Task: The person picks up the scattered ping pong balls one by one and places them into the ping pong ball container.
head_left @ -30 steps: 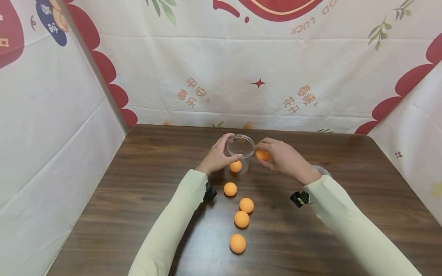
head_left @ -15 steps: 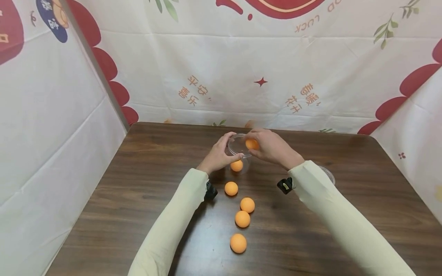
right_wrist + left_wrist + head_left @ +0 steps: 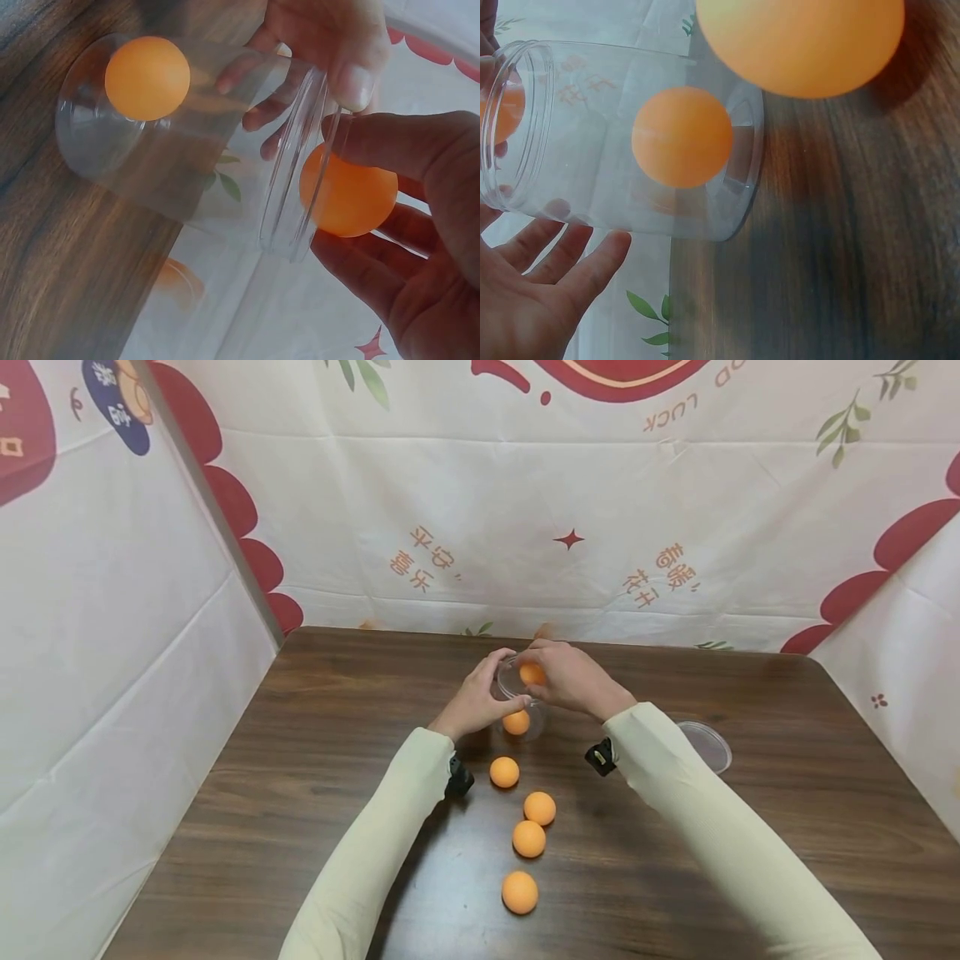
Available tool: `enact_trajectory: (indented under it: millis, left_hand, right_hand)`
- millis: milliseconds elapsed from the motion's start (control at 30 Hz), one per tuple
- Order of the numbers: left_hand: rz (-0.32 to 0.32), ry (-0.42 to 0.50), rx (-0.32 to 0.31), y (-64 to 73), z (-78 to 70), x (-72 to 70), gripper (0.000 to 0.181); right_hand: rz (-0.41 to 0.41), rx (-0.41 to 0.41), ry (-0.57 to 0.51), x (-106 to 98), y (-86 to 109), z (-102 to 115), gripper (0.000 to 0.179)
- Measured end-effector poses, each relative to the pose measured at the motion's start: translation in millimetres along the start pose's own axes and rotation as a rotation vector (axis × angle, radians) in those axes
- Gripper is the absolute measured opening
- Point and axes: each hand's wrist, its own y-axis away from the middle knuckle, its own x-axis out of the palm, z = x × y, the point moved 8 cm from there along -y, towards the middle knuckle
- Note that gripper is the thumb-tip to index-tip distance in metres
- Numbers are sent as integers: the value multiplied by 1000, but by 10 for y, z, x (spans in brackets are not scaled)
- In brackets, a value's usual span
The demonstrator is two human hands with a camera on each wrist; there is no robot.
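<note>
A clear plastic jar [image 3: 600, 142] stands upright on the table, its mouth uncovered. My left hand [image 3: 477, 700] grips it around the upper part, thumb at the rim. One orange ping-pong ball [image 3: 148, 78] lies at the bottom of the jar. My right hand [image 3: 572, 680] pinches another orange ping-pong ball [image 3: 352, 191] between thumb and fingers, right at the jar's mouth, with part of the ball overlapping the rim in the right wrist view.
Several loose orange balls lie in a rough line toward the front, the nearest ball [image 3: 520, 892] closest to me. A round clear lid [image 3: 707, 747] lies flat to the right, beside the right sleeve. A printed cloth [image 3: 480, 485] hangs behind the brown table [image 3: 360, 677].
My right hand has moved left with its ball, from beside the jar to over its mouth. The lid shows more fully now. The left hand keeps its hold on the jar.
</note>
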Motion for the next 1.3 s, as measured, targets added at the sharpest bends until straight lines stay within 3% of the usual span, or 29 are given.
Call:
enact_trajectory:
  millis: [1300]
  left_hand:
    - [7,0,-14,13,8,-4,69]
  right_hand:
    - [57,6,39,38,-60,-14,44]
